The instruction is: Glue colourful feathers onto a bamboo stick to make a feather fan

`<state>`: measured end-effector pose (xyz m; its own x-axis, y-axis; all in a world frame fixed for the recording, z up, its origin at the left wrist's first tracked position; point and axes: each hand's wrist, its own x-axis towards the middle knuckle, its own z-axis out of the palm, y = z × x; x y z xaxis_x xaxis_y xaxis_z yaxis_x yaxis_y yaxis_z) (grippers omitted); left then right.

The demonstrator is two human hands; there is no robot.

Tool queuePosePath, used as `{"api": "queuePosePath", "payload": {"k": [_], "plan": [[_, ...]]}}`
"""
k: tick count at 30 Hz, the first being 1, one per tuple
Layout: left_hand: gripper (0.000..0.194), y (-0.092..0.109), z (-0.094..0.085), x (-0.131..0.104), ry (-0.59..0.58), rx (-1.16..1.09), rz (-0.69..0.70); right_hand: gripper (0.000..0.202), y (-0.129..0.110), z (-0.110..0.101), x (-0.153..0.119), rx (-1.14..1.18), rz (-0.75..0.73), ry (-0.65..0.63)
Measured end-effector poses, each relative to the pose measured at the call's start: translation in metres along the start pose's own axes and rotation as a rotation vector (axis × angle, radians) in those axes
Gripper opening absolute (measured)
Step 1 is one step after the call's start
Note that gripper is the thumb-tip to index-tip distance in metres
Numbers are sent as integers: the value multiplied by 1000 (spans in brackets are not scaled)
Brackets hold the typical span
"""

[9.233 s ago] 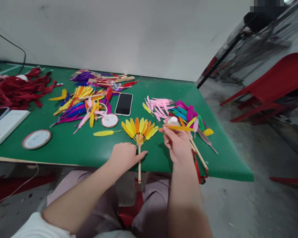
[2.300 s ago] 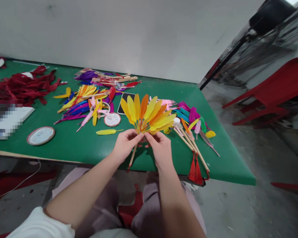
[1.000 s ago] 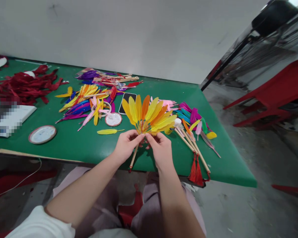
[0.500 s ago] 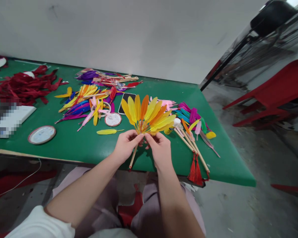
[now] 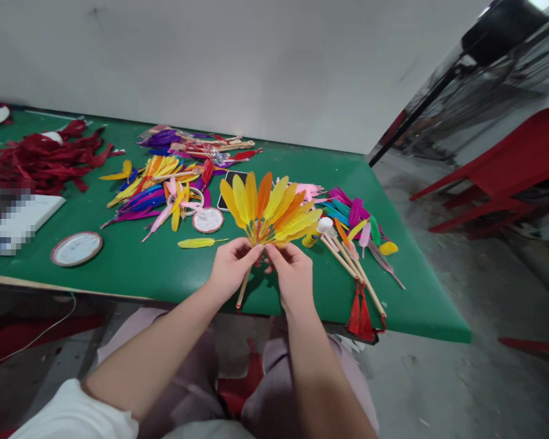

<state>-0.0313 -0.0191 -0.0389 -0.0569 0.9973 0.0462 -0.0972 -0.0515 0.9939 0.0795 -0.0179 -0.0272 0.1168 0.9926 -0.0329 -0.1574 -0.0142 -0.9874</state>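
A feather fan (image 5: 269, 210) of yellow and orange feathers spreads upward above the table's front edge. My left hand (image 5: 233, 263) pinches its base from the left, thumb in front. From the other side my right hand (image 5: 293, 268) grips the base too, and the two thumbs nearly meet. A thin wooden handle (image 5: 243, 289) slants down below my left fingers. The fingertips behind the fan are partly hidden. A loose yellow feather (image 5: 196, 242) lies left of my left hand. Just right of the fan stands a small yellow bottle with a white cap (image 5: 324, 225).
The green table (image 5: 155, 268) carries a heap of coloured feathers (image 5: 150, 189), a phone (image 5: 229, 183), two round lids (image 5: 207, 220) and dark red ribbons (image 5: 46, 155). Wooden sticks with red tassels (image 5: 362, 308) overhang the front edge. A red chair (image 5: 507, 164) stands at right.
The fan has shifted very slightly left and up in both hands, and its feathers tilt a little. More of the yellow bottle shows beside it. Both hands keep their grip.
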Motion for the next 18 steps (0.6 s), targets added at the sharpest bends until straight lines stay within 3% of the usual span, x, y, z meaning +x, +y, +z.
{"api": "queuePosePath", "payload": {"k": [18], "plan": [[30, 7, 1, -3, 37, 17, 19, 16, -1, 3, -4, 25, 7, 4]]}}
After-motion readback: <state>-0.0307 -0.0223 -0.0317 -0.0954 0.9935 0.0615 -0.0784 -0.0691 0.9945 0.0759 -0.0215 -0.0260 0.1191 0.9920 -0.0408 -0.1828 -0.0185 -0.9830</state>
